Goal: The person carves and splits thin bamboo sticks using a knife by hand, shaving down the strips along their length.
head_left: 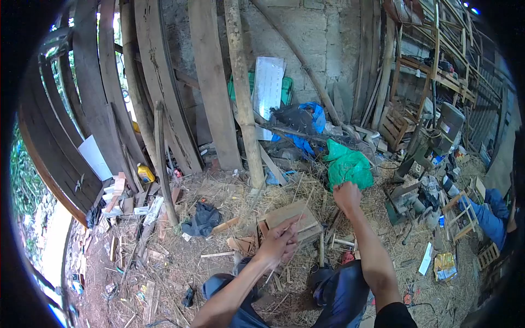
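My left hand is closed around a thin pale strip, which slants up to the right and pokes out below the fingers. Higher and to the right, my right hand is closed in front of a green plastic bag; whatever its fingers hold is too small to make out. Beneath and between both hands, a wooden block rests on the straw-covered ground.
Upright planks and a pole stand ahead. A black bag lies left on the ground. At right are a small wooden frame, a yellow packet and a person's blue-clad legs.
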